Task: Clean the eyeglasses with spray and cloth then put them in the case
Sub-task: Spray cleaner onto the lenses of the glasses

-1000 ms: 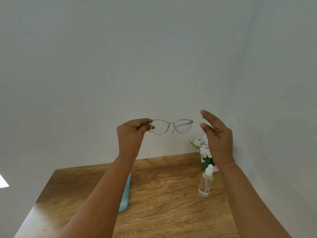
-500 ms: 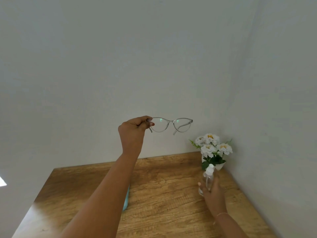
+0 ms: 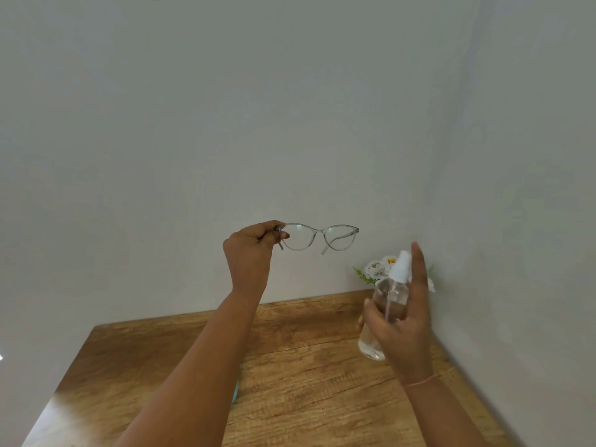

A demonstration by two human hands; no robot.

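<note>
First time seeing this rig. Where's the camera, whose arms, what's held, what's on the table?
No robot here: these are a person's bare hands, filmed by one wide-angle camera on their head, looking forward and down. The left hand pinches the glasses by one end of the frame, up in the air. The right hand holds a clear spray bottle above the wooden table, index finger straight beside the nozzle. White flowers show behind the bottle. A teal sliver beside the left forearm is mostly hidden. No cloth shows.
</note>
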